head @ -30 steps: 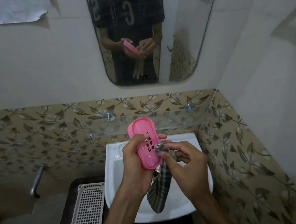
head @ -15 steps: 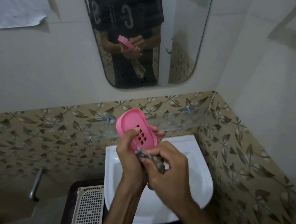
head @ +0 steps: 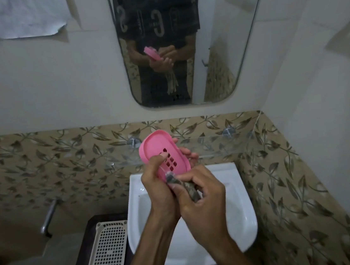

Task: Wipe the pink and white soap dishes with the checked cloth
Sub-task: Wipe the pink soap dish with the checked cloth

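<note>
Both hands closed — left hand grips pink soap dish | right hand clutches checked cloth

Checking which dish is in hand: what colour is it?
Pink, with small square drain holes; the left hand holds the dish. Head view shows it best.

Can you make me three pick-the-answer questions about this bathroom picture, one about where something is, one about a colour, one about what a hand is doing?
1. Where is the white plastic grid soap dish?
A. In the white ceramic basin
B. On the dark counter beside the basin
C. On the glass shelf

2. What colour is the oval slotted soap dish being held?
A. Pink
B. Blue
C. Green

3. What is the right hand doing?
A. Hanging empty
B. Turning a tap
C. Gripping the bunched checked cloth

Answers: B, it lies left of the basin; A, plainly pink in the left hand; C, cloth pokes from its fist.
</note>
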